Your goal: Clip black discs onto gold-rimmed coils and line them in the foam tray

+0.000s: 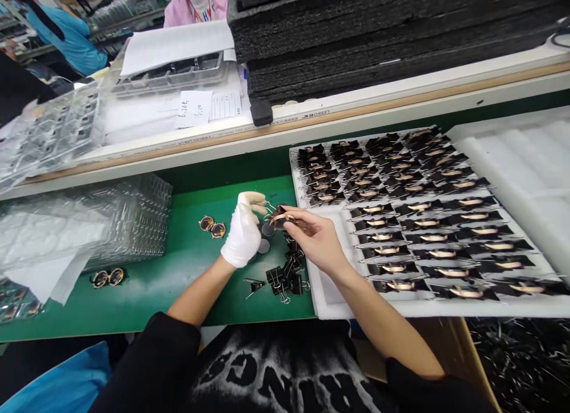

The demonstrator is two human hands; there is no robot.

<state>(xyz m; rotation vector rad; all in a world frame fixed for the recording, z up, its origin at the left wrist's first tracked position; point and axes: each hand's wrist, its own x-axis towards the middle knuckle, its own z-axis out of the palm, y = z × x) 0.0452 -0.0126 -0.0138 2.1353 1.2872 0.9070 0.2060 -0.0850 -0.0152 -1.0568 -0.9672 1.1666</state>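
Shirt [276,365] in foregr.; R hand [318,238], fingers closed on dark lens [281,222] betw. hands, above bench [191,282]; L hand [244,229], fingers at clip [280,210], grip unclear; lens prob. light, stiff, scratch-prone, best held by edges

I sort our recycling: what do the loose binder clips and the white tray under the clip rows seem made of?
Binder clips: probably metal; black-coated bodies, shiny silvery wire handles.
White tray: likely plastic foam, since it looks matte and thick-edged, though solid moulded plastic is possible.
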